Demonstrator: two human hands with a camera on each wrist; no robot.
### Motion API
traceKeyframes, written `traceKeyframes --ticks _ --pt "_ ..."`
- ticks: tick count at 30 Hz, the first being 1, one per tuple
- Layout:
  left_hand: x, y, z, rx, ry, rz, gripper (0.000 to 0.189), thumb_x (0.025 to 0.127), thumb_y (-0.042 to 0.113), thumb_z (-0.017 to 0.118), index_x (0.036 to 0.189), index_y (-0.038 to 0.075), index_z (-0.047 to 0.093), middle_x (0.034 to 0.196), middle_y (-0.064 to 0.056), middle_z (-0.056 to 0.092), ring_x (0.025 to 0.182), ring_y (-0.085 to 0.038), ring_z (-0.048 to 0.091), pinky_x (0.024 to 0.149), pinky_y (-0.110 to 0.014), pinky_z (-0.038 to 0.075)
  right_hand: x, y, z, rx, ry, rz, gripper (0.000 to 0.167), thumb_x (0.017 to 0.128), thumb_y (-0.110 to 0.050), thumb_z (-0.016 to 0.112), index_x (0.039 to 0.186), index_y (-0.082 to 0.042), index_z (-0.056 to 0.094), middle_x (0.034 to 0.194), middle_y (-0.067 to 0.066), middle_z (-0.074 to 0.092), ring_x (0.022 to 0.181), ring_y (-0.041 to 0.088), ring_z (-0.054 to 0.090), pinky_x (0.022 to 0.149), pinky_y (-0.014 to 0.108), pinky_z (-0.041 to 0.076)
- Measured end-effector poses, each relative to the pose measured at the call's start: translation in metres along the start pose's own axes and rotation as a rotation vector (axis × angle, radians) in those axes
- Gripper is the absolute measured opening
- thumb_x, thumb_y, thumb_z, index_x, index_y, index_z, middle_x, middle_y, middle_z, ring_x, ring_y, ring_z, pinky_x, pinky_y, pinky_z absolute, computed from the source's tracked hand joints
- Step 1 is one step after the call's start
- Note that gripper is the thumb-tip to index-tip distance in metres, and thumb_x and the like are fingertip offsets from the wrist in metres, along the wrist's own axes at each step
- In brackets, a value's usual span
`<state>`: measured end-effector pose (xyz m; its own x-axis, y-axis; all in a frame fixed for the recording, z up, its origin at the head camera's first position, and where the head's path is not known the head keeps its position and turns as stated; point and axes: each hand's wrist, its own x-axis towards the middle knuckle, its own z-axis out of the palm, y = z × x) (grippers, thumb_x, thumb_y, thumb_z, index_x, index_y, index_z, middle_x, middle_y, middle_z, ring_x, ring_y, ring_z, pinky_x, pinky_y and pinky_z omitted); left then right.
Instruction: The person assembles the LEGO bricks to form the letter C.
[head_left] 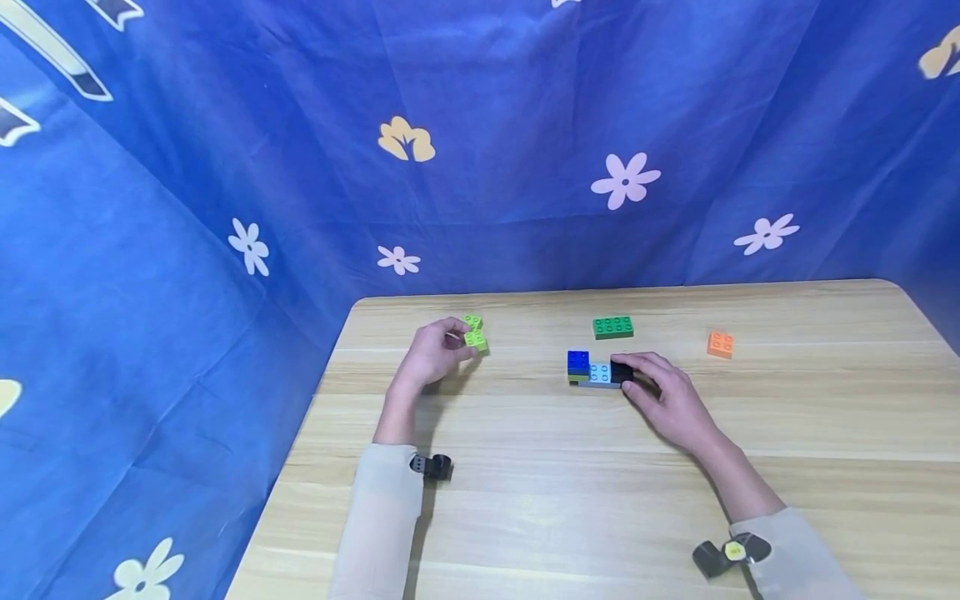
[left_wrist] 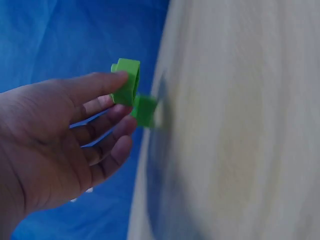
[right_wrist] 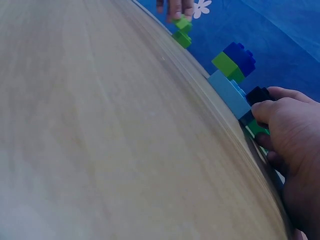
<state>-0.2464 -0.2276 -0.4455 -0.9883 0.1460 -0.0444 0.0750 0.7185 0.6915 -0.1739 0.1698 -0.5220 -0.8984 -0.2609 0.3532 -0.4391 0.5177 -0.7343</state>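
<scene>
My left hand [head_left: 433,354] pinches a lime green brick [left_wrist: 125,81] between thumb and fingers, its hollow underside partly showing in the left wrist view. A second lime green brick [head_left: 472,320] sits on the table just beyond it. On the right, my right hand [head_left: 670,402] grips a black brick [head_left: 622,372] at one end of a small build. Beside the black brick are the bare studs of a light blue brick [right_wrist: 229,94]. At the build's other end a dark blue brick [head_left: 577,361] is stacked over a lime green brick [right_wrist: 227,67].
A dark green eight-stud brick [head_left: 613,327] lies behind the build, and an orange brick [head_left: 720,344] lies farther right. All rest on a wooden table [head_left: 525,492]. A blue flowered cloth [head_left: 510,167] hangs behind the table and along its left side.
</scene>
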Motion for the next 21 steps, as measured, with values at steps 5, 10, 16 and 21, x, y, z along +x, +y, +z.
traceKeyframes --ticks 5,10,16,21 --pt "-0.004 0.029 0.008 -0.027 -0.023 0.111 0.040 0.092 0.011 0.083 0.129 0.003 0.069 0.124 -0.013 0.073 0.111 -0.030 0.070 0.095 -0.043 0.060 0.000 0.000 0.000 0.002 -0.001 0.005 0.045 0.101 -0.009 0.072 0.144 -0.023 0.066 0.139 0.001 0.066 0.131 0.028 0.060 0.108 0.049 0.049" --pt "-0.008 0.057 0.026 -0.041 -0.055 0.259 0.038 0.093 0.009 0.082 0.129 0.004 0.070 0.126 -0.011 0.071 0.111 -0.031 0.070 0.090 -0.039 0.061 -0.001 0.001 0.000 0.003 -0.002 0.009 0.045 0.102 -0.010 0.072 0.144 -0.024 0.066 0.140 0.002 0.066 0.132 0.029 0.060 0.107 0.052 0.049" --pt "-0.015 0.082 0.048 -0.065 -0.073 0.353 0.040 0.092 0.009 0.082 0.130 0.007 0.070 0.126 -0.007 0.070 0.110 -0.029 0.069 0.085 -0.039 0.062 -0.002 0.001 0.001 0.006 -0.001 0.008 0.045 0.102 -0.010 0.072 0.144 -0.024 0.065 0.140 0.002 0.066 0.131 0.029 0.060 0.107 0.052 0.050" --pt "-0.020 0.092 0.063 -0.113 -0.090 0.390 0.040 0.093 0.011 0.082 0.131 0.009 0.070 0.126 -0.004 0.070 0.110 -0.025 0.069 0.083 -0.035 0.062 -0.001 0.001 0.002 0.011 0.001 -0.002 0.045 0.101 -0.009 0.072 0.144 -0.023 0.066 0.140 0.002 0.066 0.132 0.028 0.060 0.108 0.052 0.049"
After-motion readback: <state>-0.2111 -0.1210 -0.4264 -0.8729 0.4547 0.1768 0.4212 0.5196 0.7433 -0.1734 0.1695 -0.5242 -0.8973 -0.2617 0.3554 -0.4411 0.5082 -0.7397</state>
